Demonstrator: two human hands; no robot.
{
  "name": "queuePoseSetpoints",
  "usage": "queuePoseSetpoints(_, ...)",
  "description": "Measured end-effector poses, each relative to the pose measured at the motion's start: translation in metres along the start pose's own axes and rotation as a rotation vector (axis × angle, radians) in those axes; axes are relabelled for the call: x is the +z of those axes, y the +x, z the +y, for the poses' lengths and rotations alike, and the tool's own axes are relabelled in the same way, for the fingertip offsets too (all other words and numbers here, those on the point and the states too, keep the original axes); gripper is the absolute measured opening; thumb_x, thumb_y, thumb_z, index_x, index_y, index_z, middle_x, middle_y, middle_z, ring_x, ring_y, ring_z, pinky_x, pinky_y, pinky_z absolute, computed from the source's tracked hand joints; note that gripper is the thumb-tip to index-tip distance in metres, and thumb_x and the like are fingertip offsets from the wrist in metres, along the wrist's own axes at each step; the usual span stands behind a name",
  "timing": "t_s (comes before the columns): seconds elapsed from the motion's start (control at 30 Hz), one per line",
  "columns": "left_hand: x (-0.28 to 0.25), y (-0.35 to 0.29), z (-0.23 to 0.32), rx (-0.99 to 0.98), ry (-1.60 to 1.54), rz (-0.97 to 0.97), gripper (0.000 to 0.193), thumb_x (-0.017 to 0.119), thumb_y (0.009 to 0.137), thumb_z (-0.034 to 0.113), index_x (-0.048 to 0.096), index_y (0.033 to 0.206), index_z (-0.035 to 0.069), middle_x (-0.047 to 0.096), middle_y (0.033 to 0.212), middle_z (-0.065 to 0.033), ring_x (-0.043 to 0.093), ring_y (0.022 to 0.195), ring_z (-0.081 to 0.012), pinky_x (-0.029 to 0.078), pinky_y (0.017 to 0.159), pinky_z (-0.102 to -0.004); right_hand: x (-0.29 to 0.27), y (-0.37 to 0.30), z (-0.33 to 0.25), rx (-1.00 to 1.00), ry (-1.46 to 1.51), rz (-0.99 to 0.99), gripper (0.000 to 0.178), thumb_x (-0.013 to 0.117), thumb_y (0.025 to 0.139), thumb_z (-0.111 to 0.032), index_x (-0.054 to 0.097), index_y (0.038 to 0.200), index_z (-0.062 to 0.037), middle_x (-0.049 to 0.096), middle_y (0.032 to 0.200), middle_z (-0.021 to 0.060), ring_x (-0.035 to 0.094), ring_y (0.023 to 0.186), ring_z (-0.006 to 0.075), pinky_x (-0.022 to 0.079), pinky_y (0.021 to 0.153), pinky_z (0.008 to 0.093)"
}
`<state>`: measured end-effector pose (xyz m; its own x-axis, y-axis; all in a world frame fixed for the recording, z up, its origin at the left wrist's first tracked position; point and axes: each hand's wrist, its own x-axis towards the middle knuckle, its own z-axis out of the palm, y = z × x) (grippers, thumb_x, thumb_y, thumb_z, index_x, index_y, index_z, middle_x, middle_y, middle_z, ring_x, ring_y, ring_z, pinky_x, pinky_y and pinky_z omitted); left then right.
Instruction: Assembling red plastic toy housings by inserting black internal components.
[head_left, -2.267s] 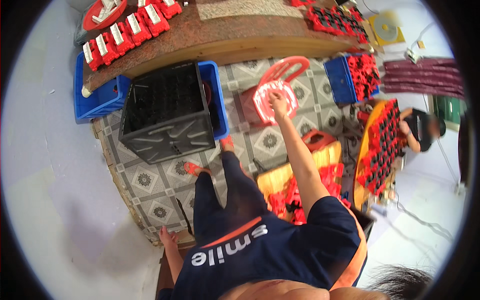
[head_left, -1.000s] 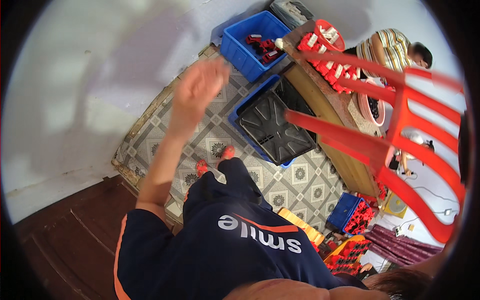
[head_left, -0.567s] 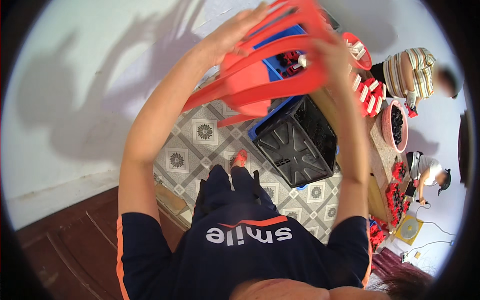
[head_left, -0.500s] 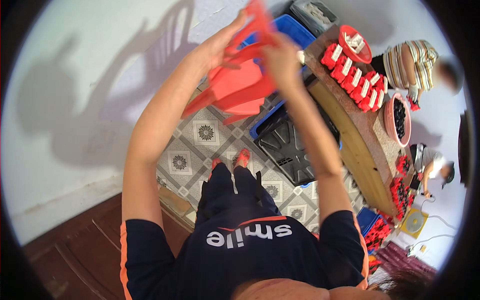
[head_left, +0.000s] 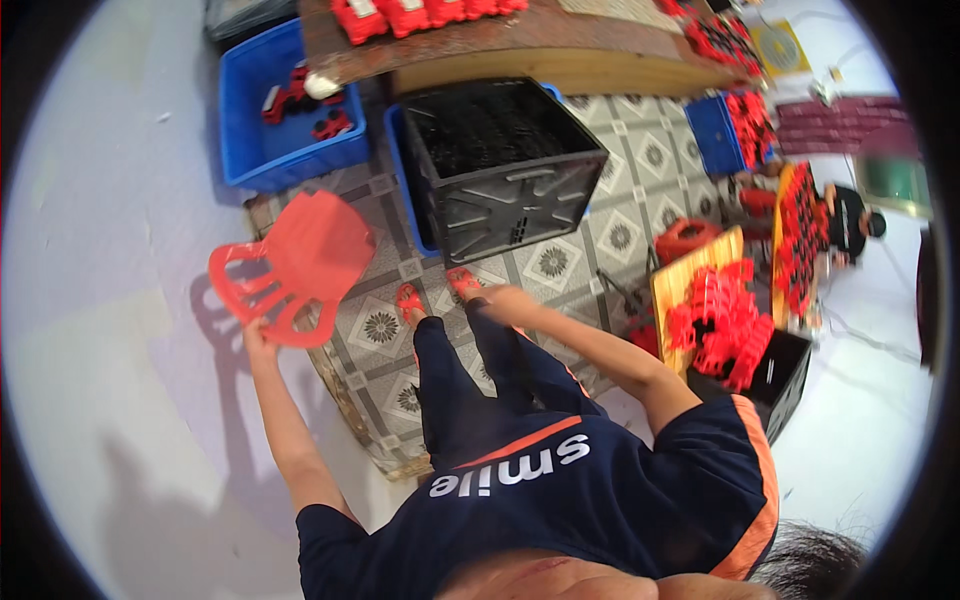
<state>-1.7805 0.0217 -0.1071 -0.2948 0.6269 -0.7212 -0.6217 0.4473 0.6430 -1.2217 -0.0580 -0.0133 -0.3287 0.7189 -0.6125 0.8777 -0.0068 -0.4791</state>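
Observation:
My left hand (head_left: 262, 338) is closed on the top rim of a red plastic chair (head_left: 330, 240), by its slatted back. The chair stands to my left, against the white wall. My right hand (head_left: 505, 303) hangs in front of my right leg, apart from anything it could hold. Motion smears its fingers, so their shape does not show. Beyond my feet sits a large black plastic crate (head_left: 515, 205), partly over a blue tray (head_left: 412, 205).
At the far left a blue bin (head_left: 290, 165) contains a few red and black pieces. A counter (head_left: 470, 45) carries red bundles along the far side. To the right, red parts (head_left: 725, 320) pile on a wooden board (head_left: 672, 300). Another person (head_left: 848, 222) is beside a table of parts.
My view has turned right. The chair, earlier raised between both hands, is now lower at my left. My right hand has let go of it and moved down toward my legs.

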Motion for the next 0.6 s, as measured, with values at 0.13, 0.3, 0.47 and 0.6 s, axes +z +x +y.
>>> queuePoseSetpoints(0.13, -0.039, 0.052, 0.035, 0.043, 0.123, 0.046, 0.056, 0.051, 0.066, -0.008, 0.051, 0.121, 0.005, 0.062, 0.100, -0.0104, 0.063, 0.088, -0.0264, 0.056, 0.076, -0.0414, 0.034, -0.141, 0.163, 0.545, -0.032, 0.206, 0.027, 0.056, 0.080, -0.012, 0.063, 0.105, -0.0049, 0.066, 0.099, 0.0205, 0.064, 0.093, 0.0363, 0.052, 0.079, 0.0463)
queuePoseSetpoints(0.3, -0.094, 0.083, 0.117, 0.405, 0.496, 0.349, 0.064, 0.058, 0.071, -0.002, 0.044, 0.133, 0.003, 0.055, 0.122, -0.0213, 0.059, 0.107, -0.0388, 0.052, 0.086, -0.0540, 0.081, -0.227, 0.161, 0.787, 0.288, 0.421, 0.027, 0.061, 0.080, -0.017, 0.066, 0.101, -0.0018, 0.068, 0.090, 0.0204, 0.067, 0.088, 0.0348, 0.052, 0.075, 0.0408)
queuePoseSetpoints(0.47, 0.093, -0.012, 0.013, 0.465, 1.415, 0.746, 0.070, 0.066, 0.074, 0.013, 0.039, 0.138, 0.000, 0.048, 0.131, -0.0283, 0.049, 0.119, -0.0414, 0.043, 0.099, -0.0466, 0.079, -0.194, 0.155, 0.839, 0.550, 0.647, 0.032, 0.064, 0.081, -0.024, 0.067, 0.104, -0.0017, 0.069, 0.090, 0.0177, 0.068, 0.084, 0.0290, 0.051, 0.075, 0.0359)
queuePoseSetpoints(0.6, 0.144, -0.025, -0.131, 0.263, 1.062, 0.120, 0.076, 0.067, 0.079, 0.018, 0.032, 0.145, 0.004, 0.034, 0.147, -0.0197, 0.033, 0.135, -0.0293, 0.026, 0.111, -0.0385, 0.002, -0.097, 0.195, 0.689, 0.486, 0.721, 0.041, 0.064, 0.082, -0.028, 0.062, 0.114, -0.0024, 0.066, 0.088, 0.0162, 0.065, 0.083, 0.0254, 0.049, 0.075, 0.0354)
